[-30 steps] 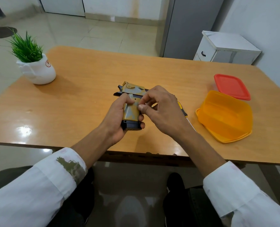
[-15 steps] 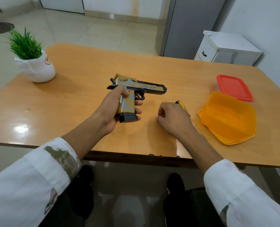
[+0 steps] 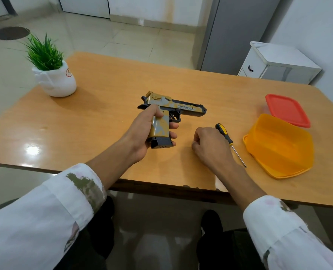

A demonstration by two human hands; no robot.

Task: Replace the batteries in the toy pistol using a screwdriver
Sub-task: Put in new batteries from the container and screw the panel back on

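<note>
A gold, grey and black toy pistol (image 3: 178, 108) is held over the middle of the wooden table (image 3: 103, 117), its barrel pointing right. My left hand (image 3: 146, 131) is wrapped around its grip, with the black magazine base showing below my fingers. My right hand (image 3: 210, 147) rests on the table as a loose fist with nothing visible in it. Just to its right lies a screwdriver (image 3: 230, 143) with a black and yellow handle, its metal tip pointing toward me; it is beside the hand, not gripped.
An orange plastic container (image 3: 280, 147) sits at the right, with its red lid (image 3: 287, 110) behind it. A white pot with a green plant (image 3: 52, 75) stands at the far left. A white cabinet (image 3: 278, 63) is beyond the table.
My right hand has left the pistol's grip and dropped to the table beside the screwdriver. My left hand has turned the pistol so that its side and barrel show.
</note>
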